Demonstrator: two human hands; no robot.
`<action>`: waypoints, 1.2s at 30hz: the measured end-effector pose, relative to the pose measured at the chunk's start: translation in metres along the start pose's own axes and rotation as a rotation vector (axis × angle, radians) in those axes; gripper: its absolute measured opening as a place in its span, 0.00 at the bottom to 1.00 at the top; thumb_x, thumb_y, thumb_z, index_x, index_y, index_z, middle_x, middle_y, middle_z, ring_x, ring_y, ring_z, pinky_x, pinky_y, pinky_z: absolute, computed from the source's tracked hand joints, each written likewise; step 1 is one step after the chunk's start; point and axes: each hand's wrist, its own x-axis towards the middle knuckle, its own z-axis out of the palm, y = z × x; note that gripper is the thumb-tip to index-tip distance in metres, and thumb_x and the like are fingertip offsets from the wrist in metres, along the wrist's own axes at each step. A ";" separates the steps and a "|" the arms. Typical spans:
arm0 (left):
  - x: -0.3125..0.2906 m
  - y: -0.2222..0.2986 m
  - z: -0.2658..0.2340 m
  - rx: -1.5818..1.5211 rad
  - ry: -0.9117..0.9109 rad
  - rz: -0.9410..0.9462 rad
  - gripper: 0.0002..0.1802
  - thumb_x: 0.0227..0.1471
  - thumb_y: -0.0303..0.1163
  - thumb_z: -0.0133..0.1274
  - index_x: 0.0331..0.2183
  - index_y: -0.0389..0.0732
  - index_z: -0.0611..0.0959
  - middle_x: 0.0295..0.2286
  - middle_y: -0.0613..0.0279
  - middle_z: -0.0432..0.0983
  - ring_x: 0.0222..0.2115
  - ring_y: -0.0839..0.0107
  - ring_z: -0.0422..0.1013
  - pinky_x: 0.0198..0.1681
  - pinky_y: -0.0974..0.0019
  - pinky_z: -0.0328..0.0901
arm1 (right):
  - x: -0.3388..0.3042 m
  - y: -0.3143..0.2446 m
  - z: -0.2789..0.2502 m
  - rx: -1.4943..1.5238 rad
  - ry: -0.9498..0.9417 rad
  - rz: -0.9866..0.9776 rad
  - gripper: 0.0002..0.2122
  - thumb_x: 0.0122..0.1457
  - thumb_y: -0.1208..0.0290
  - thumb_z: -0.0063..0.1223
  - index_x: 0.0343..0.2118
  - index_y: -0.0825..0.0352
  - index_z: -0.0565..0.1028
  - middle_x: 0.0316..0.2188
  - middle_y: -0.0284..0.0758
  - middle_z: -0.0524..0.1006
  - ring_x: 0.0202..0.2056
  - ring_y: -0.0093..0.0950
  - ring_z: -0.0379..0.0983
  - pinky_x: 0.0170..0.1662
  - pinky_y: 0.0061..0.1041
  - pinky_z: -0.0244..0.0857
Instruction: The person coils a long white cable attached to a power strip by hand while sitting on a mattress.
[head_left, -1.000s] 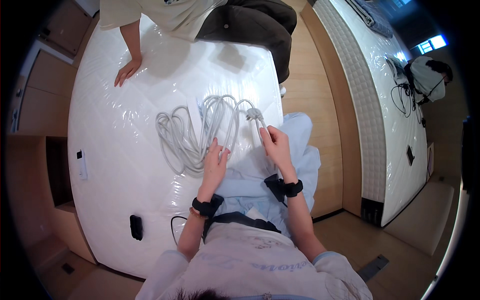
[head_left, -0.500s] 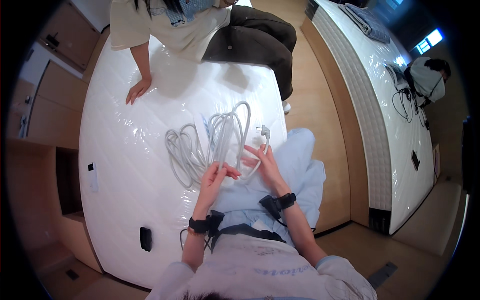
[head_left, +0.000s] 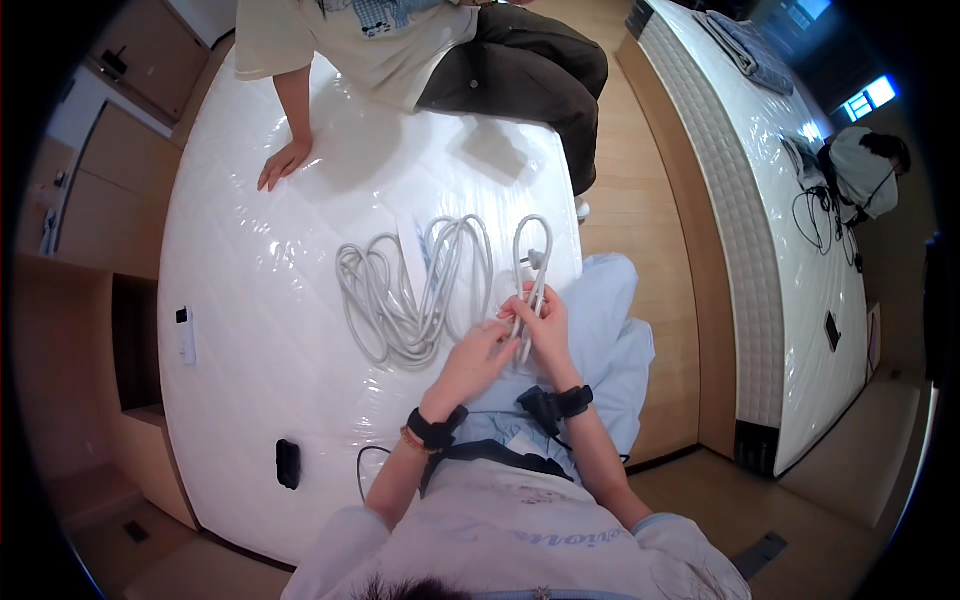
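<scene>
A pale grey power cable (head_left: pixel 377 290) lies in loose loops on the plastic-wrapped mattress (head_left: pixel 240 400). Its end is bent into a narrow upright loop, gripped in my right hand (head_left: pixel 547 328) between thumb and fingers. The white plug (head_left: pixel 537 260) sticks up just beyond that hand, inside the loop. My left hand (head_left: pixel 474 362) is beside it, fingertips closed at the lower part of the same loop; the exact hold is partly hidden. A white and blue paper or packet (head_left: pixel 411 245) lies among the loose loops.
Another person (head_left: pixel 370 45) sits on the mattress's far edge, one hand resting on it. A black case (head_left: pixel 288 464) and a small white item (head_left: pixel 186 335) lie to the left. On the right stands a second wrapped mattress (head_left: pixel 740 230) with black cables (head_left: pixel 822 215) and another person (head_left: pixel 868 170).
My left hand has let the loose loops down onto the mattress and moved right to my right hand. My right hand has gone from open fingers to gripping a bent loop.
</scene>
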 end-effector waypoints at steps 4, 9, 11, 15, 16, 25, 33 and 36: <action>0.004 -0.009 -0.011 0.018 0.313 -0.275 0.12 0.50 0.33 0.47 0.34 0.35 0.75 0.31 0.50 0.71 0.32 0.59 0.69 0.33 0.62 0.63 | 0.005 -0.013 -0.015 0.045 0.072 -0.069 0.13 0.55 0.76 0.49 0.43 0.73 0.63 0.25 0.37 0.74 0.23 0.24 0.72 0.28 0.18 0.66; 0.020 -0.049 0.011 -0.348 0.127 -0.440 0.15 0.54 0.36 0.46 0.38 0.34 0.76 0.28 0.62 0.75 0.27 0.73 0.70 0.33 0.71 0.65 | -0.004 -0.026 0.001 0.508 -0.093 0.143 0.14 0.55 0.77 0.47 0.45 0.73 0.64 0.21 0.34 0.70 0.17 0.19 0.63 0.21 0.15 0.58; 0.032 -0.043 0.007 -0.902 -0.024 -0.552 0.17 0.55 0.38 0.45 0.38 0.35 0.76 0.28 0.66 0.74 0.27 0.78 0.69 0.33 0.73 0.64 | -0.007 -0.028 -0.002 0.384 -0.110 0.138 0.14 0.56 0.76 0.47 0.44 0.72 0.64 0.21 0.34 0.69 0.17 0.19 0.64 0.21 0.15 0.57; 0.029 -0.014 -0.015 -0.633 -0.013 -0.505 0.14 0.55 0.37 0.46 0.34 0.37 0.79 0.26 0.69 0.73 0.27 0.79 0.69 0.32 0.76 0.63 | -0.003 -0.032 -0.005 0.083 -0.017 0.083 0.12 0.52 0.76 0.52 0.40 0.71 0.67 0.21 0.32 0.70 0.17 0.18 0.64 0.20 0.14 0.56; 0.028 -0.015 -0.012 -0.634 -0.013 -0.507 0.14 0.55 0.37 0.46 0.34 0.37 0.79 0.26 0.69 0.73 0.27 0.79 0.69 0.32 0.76 0.63 | -0.002 -0.032 -0.005 -0.055 0.072 0.057 0.12 0.50 0.76 0.55 0.37 0.71 0.68 0.21 0.32 0.71 0.17 0.18 0.64 0.20 0.14 0.57; 0.019 0.011 -0.013 -0.079 -0.129 -0.236 0.10 0.48 0.32 0.52 0.31 0.35 0.79 0.27 0.57 0.74 0.27 0.66 0.70 0.34 0.70 0.64 | 0.005 0.000 0.000 -0.178 0.105 0.013 0.12 0.46 0.80 0.58 0.31 0.71 0.66 0.23 0.33 0.73 0.25 0.20 0.72 0.27 0.17 0.65; 0.028 -0.023 -0.017 0.414 0.415 -0.053 0.13 0.41 0.25 0.53 0.34 0.35 0.76 0.34 0.53 0.71 0.33 0.57 0.68 0.39 0.59 0.64 | 0.004 -0.018 0.002 -0.055 -0.001 0.033 0.09 0.51 0.79 0.54 0.33 0.69 0.66 0.24 0.36 0.76 0.24 0.21 0.73 0.25 0.15 0.61; 0.040 -0.019 -0.029 0.368 0.203 -0.244 0.11 0.42 0.26 0.53 0.33 0.36 0.76 0.30 0.55 0.72 0.29 0.60 0.68 0.36 0.61 0.64 | 0.003 -0.020 0.000 -0.074 0.018 0.021 0.09 0.51 0.78 0.53 0.33 0.68 0.66 0.24 0.36 0.76 0.22 0.20 0.72 0.23 0.14 0.60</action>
